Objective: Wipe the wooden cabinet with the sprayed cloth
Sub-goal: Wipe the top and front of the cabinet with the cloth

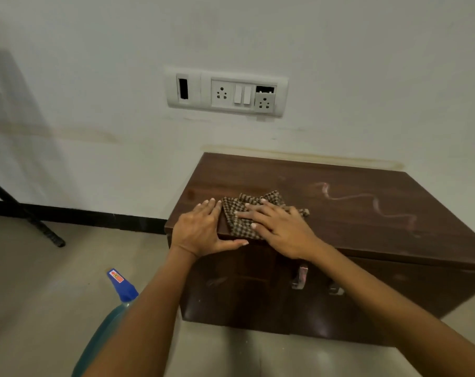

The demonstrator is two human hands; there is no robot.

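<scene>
Nearest you, below your left forearm, a spray bottle [123, 288] stands on the floor, well apart from the work. Beyond it your left hand [201, 231] lies spread and flat on the near left corner of the wooden cabinet [353, 213], thumb along the front edge, holding nothing, just beside the cloth. Your right hand [278, 227] is spread too, palm pressing the checked cloth [237, 217] flat against the cabinet top. The cloth sits under and just left of that hand, so your right hand is the one to drive it. The cabinet's long axis runs away to your right, and a pale wavy streak [367, 202] lies farther right, well apart from the cloth; the wipe probably needs to sweep rightward.
</scene>
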